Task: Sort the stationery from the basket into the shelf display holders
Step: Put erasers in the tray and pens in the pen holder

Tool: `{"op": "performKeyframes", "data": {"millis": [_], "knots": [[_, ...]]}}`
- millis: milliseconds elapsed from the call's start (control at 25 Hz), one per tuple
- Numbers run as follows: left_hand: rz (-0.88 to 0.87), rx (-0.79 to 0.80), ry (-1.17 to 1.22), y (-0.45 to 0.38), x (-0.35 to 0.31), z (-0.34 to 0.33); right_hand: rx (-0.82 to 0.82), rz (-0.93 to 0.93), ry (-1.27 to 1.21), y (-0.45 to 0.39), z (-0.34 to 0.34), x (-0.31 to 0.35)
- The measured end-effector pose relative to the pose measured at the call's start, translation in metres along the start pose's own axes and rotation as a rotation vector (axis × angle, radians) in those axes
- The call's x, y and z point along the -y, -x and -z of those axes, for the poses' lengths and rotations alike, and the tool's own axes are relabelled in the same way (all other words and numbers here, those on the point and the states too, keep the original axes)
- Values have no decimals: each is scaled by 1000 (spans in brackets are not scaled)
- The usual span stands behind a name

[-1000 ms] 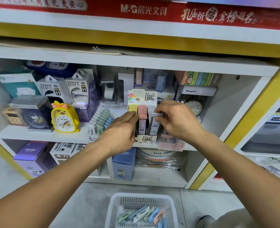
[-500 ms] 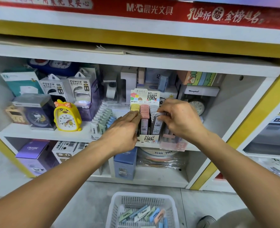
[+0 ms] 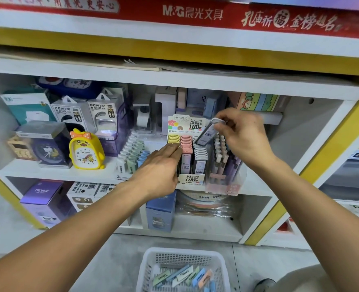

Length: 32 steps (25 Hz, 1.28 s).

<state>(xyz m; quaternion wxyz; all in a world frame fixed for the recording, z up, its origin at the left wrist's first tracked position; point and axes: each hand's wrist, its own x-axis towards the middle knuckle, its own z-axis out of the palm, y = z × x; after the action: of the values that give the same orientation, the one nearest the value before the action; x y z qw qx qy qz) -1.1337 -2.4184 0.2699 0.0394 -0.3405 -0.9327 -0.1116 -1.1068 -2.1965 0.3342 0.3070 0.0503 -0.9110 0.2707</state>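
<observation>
The right hand (image 3: 245,137) pinches a white-capped lead case (image 3: 208,131) by its top end, its fingers (image 3: 223,123) curled round the cap, the case tilted above the display holder (image 3: 190,163) and apart from the rows. The left hand (image 3: 159,165) lies with straight fingers (image 3: 174,148) on the holder's yellow row. Below both hands the basket (image 3: 181,270) sits on the floor with loose stationery inside.
</observation>
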Motion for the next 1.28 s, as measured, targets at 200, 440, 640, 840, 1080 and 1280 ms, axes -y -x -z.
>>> {"op": "performKeyframes", "data": {"millis": [200, 440, 640, 840, 1080, 1280], "knots": [[9, 5, 5, -1, 0, 0, 91, 20, 249, -3, -21, 0], [-18, -29, 0, -1, 0, 2, 273, 102, 473, -3, -41, 1], [-19, -47, 5, -2, 2, 2, 296, 88, 463, -3, -42, 1], [-20, -36, 9, -1, 2, 2, 502, 52, 341, -5, -26, 6], [-10, -10, 0, -1, 0, 2, 422, 76, 483, -2, -36, 5], [7, -1, 15, -1, -1, 3, 459, 61, 430, 1, -34, 6]]}}
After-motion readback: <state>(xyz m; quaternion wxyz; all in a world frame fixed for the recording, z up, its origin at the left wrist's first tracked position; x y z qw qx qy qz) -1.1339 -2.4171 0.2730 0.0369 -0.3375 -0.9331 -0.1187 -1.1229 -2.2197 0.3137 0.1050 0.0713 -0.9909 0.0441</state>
